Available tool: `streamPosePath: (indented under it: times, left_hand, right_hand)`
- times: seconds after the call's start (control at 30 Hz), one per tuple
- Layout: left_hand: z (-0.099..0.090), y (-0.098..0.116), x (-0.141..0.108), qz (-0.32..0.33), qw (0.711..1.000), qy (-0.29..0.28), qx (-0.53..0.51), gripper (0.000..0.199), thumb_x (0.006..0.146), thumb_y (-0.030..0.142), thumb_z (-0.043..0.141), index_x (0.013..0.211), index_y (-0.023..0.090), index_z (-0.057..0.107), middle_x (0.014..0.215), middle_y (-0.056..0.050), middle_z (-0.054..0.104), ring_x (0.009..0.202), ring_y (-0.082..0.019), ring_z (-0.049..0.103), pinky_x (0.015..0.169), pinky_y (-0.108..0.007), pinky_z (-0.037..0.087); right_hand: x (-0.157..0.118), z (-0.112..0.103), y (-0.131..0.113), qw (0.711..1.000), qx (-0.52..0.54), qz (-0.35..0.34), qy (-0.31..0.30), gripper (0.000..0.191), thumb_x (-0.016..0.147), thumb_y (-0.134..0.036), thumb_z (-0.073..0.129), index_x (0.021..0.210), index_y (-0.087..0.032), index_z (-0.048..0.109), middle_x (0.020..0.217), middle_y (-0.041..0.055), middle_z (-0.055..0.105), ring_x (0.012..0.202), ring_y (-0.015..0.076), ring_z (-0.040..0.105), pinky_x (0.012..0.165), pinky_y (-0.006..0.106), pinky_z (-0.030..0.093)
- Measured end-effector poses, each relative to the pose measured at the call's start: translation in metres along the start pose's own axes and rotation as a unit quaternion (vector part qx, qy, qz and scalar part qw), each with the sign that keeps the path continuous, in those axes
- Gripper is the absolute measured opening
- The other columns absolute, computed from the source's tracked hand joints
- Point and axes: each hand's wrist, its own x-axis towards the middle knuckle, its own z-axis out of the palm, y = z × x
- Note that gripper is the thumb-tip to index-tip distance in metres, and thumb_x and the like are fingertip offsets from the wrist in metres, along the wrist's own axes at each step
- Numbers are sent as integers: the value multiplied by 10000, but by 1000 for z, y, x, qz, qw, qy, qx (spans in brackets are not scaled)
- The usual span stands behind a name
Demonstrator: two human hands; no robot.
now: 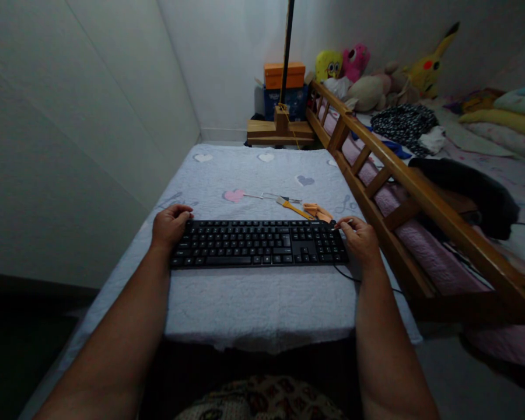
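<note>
A pale blue, heart-patterned cloth (pixel 262 300) covered the table in mid-frame. A wooden bed rail (pixel 378 166) slanted down the right side; beyond it, a SpongeBob plush (pixel 328 65) and a Pikachu plush (pixel 425 76) sat at upper right. The black full-size keyboard (pixel 240 242) lay across the centre of the frame, with the hands well apart: the left hand (pixel 170 226) at its left end, the right hand (pixel 361 238) at its upper right corner, both with curled fingers. Whether either gripped it could not be told. The keyboard's cable (pixel 346 275) vanished behind the right forearm (pixel 378 315). A thin pale item by the right fingertips was too small to identify; the bottom edge cut off both forearms.
</note>
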Motion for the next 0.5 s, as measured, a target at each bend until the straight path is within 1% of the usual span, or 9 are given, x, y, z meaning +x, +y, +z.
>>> streamPosePath:
  times: [0.23,0.5]
  left_hand:
    - [-1,0,0,-3,1000,0,8,211,671,316,614,828,215,714,771,-17,717,764,-215,662,787,-325,528]
    - [0,5,-2,-8,1000,2,4,211,666,300,620,829,205,715,768,-17,717,748,-203,656,757,-307,522]
  right_hand:
    - [-1,1,1,1000,-5,5,0,250,831,-403,539,756,-212,682,774,46,706,816,241,642,793,342,458]
    - [0,2,3,1000,0,-20,-1,247,842,-402,547,780,-217,698,814,48,733,845,247,670,826,348,468]
